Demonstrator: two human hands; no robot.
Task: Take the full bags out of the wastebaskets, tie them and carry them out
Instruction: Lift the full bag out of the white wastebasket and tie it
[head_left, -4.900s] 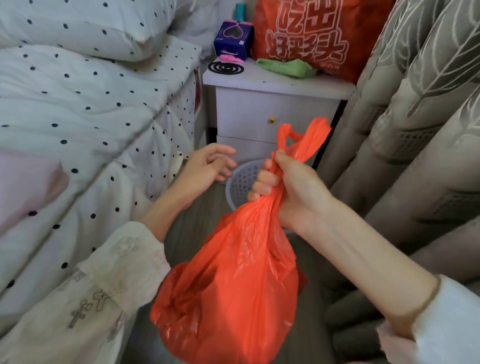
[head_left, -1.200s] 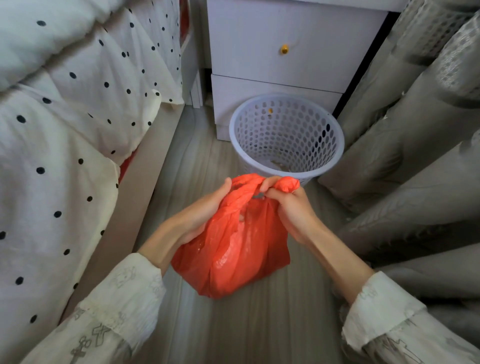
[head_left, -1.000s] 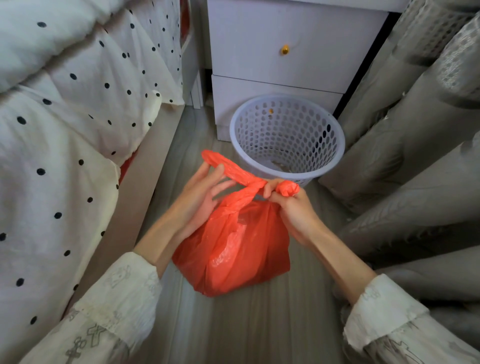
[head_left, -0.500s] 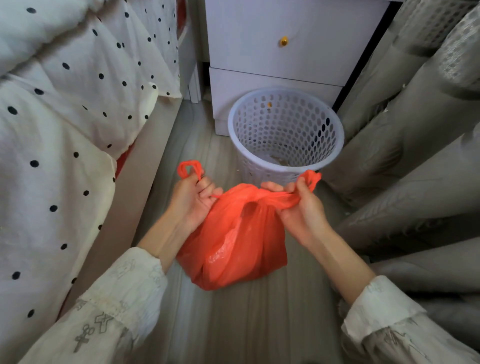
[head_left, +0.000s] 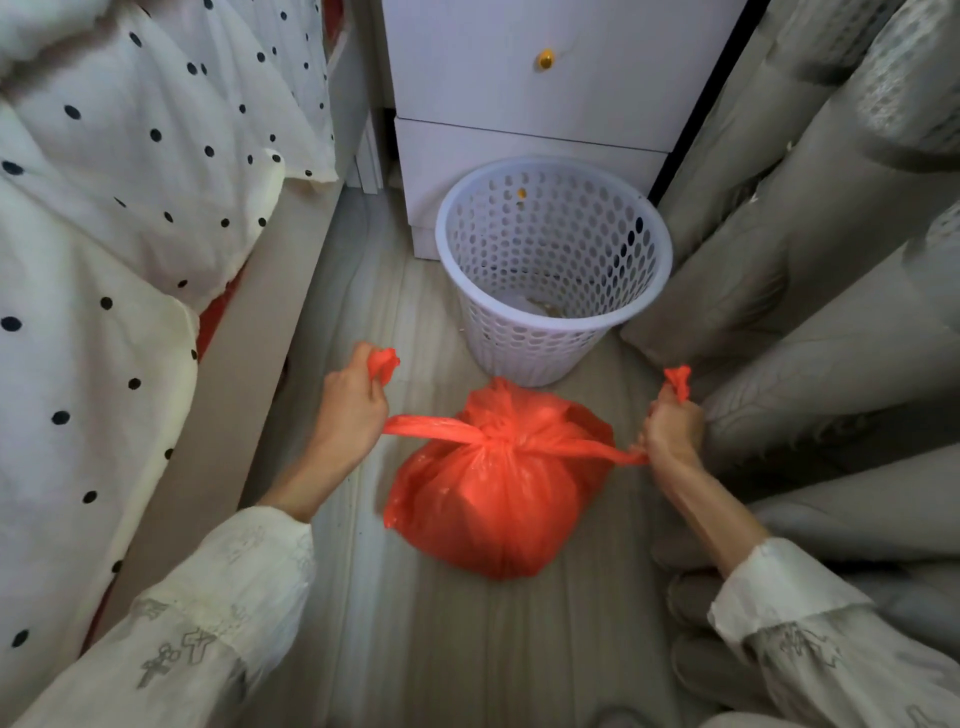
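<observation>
Two hands, one bag: first knot is cinching now. Half a second ago the handle loops were held close together over the bag mouth; now they're pulled wide apart, left and right, and the plastic has bunched into a tight crossing at the top of the orange bag (head_left: 498, 493). Mouth looks closed. Judgement: that's one overhand pass pulled snug, so tying is partly done; a second pass would likely be needed to lock it, then carry-out remains.

Left hand (head_left: 353, 400) is clenched in a fist around the left handle strip (head_left: 431, 427), with the loop end poking out above the knuckles. Right hand (head_left: 672, 423) is likewise clenched around the right handle strip (head_left: 602, 451), tail sticking up past the fingers. Both strips run taut and roughly level from the fists to the knot (head_left: 491, 439). Neither hand touches the bag body.

Bag sits on the wood-look floor (head_left: 441, 649), just in front of the white perforated wastebasket (head_left: 553, 270), close to or touching its base; can't tell which. Basket has no liner, just some scraps at the bottom. It stands against the white nightstand (head_left: 519, 98), between the polka-dot bedding (head_left: 130, 182) on the left and the grey curtains (head_left: 831, 234) on the right.

Risk, as I read it: thin plastic under this tension could stretch or tear at the handles if pulled harder.
</observation>
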